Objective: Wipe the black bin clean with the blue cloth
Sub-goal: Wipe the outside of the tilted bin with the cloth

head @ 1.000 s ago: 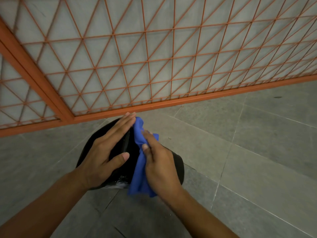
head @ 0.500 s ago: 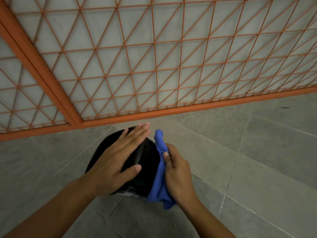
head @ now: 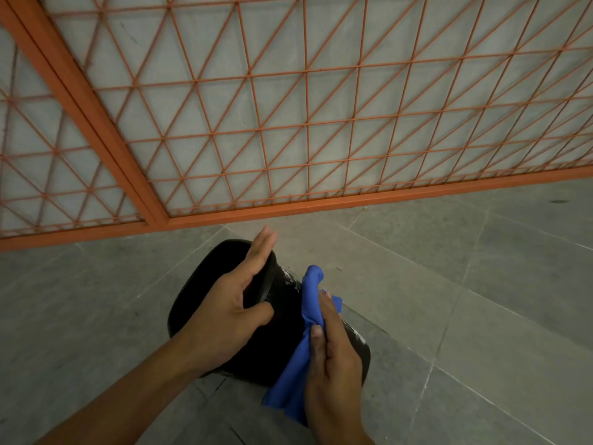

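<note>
The black bin [head: 282,319] lies on its side on the grey tiled floor, its rim end toward the upper left. My left hand [head: 231,309] grips that rim end, thumb on the bin's side and fingers stretched over the edge. My right hand [head: 333,358] holds the bunched blue cloth [head: 305,335] pressed against the bin's right side. White wet or soapy streaks show on the bin next to the cloth. The bin's base end peeks out to the right of my right hand.
An orange metal lattice gate [head: 305,123] with a thick orange bottom rail [head: 353,203] stands just beyond the bin. Grey floor tiles [head: 481,300] spread out to the right and left.
My left hand has gone from lying flat on the bin to gripping its rim end. My right hand and the cloth have slid to the right along the bin's side.
</note>
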Demonstrator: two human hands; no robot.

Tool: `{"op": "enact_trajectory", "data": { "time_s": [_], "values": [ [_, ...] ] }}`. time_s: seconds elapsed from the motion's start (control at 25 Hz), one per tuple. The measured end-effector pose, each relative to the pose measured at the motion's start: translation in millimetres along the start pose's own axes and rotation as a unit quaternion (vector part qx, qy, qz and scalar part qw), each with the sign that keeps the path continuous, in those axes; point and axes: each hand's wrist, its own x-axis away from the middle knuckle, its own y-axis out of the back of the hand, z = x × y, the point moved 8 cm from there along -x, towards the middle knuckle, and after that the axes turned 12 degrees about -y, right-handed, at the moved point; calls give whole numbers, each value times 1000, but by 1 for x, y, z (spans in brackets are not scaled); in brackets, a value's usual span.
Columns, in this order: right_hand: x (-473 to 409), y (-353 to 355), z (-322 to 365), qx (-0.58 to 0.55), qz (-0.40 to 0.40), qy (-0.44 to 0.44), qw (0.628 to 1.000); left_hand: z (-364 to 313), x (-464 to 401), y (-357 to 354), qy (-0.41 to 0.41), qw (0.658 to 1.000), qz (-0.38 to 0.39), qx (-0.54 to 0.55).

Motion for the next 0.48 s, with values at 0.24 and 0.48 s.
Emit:
{"op": "enact_trajectory", "data": {
  "time_s": [0.24,0.48],
  "values": [
    [-5,-5,-2,-26,11,-28,999,-15,-1,-3,-69,997,-20,16],
    [-7,-7,-20,-60,37,-35,997,-16,14,-22,-166,973,90,-136]
  ]
}}
